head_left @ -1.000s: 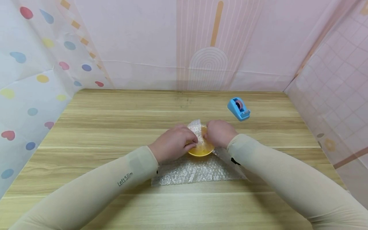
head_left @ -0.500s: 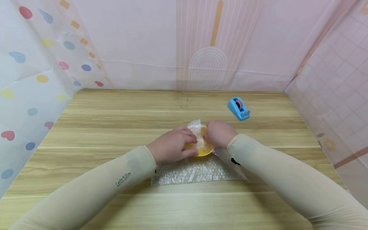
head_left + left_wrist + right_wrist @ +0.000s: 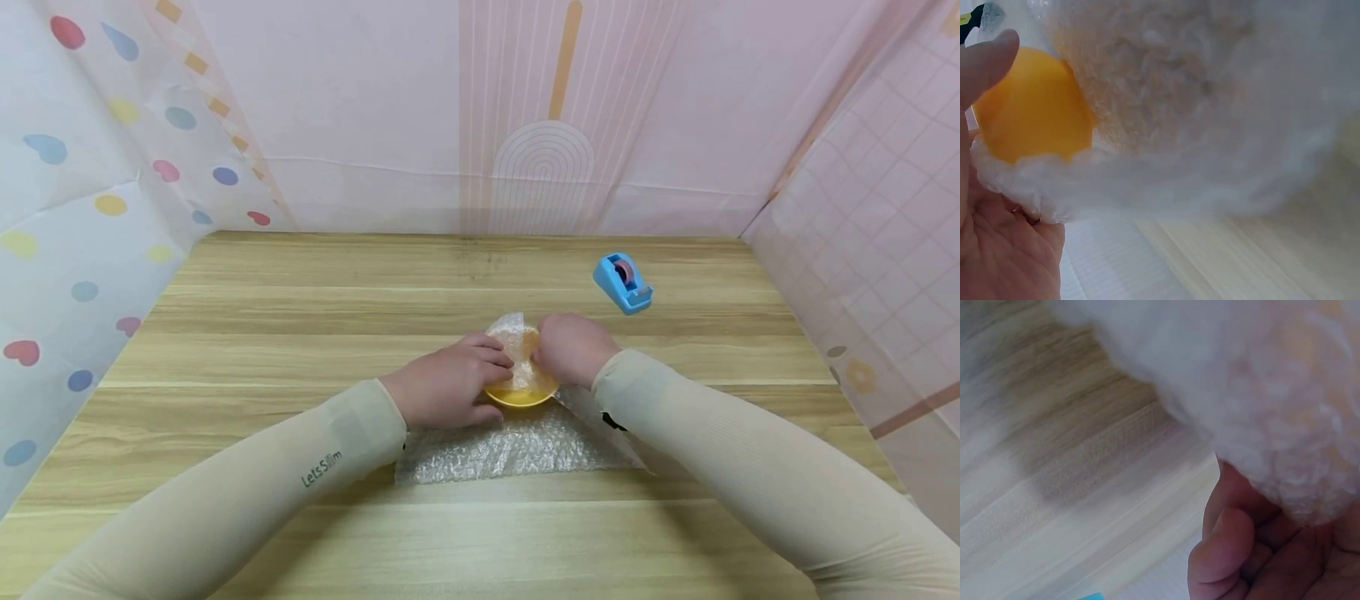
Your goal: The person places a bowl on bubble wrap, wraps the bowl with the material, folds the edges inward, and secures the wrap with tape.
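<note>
A yellow bowl (image 3: pixel 517 400) sits on a sheet of bubble wrap (image 3: pixel 510 450) in the middle of the table. One flap of the wrap (image 3: pixel 512 325) folds over the bowl's inside. My left hand (image 3: pixel 450 382) rests its fingers on this flap over the left side of the bowl, thumb spread apart toward the near edge. On the right side, my right hand (image 3: pixel 577 346) has its fingers curled and grips bubble wrap (image 3: pixel 1297 425) at the bowl's rim; its fingertips are mostly hidden. In the left wrist view, the bowl (image 3: pixel 1041 112) shows between thumb and wrap.
A blue tape dispenser (image 3: pixel 624 283) stands behind and to the right of the right hand. The wooden table (image 3: pixel 300 308) is bounded by patterned cloth walls (image 3: pixel 360 108) at the back and both sides.
My left hand has loosened its pinch at the bowl: its fingers have straightened over the wrap and its thumb has moved out past the rim. The right hand stays put.
</note>
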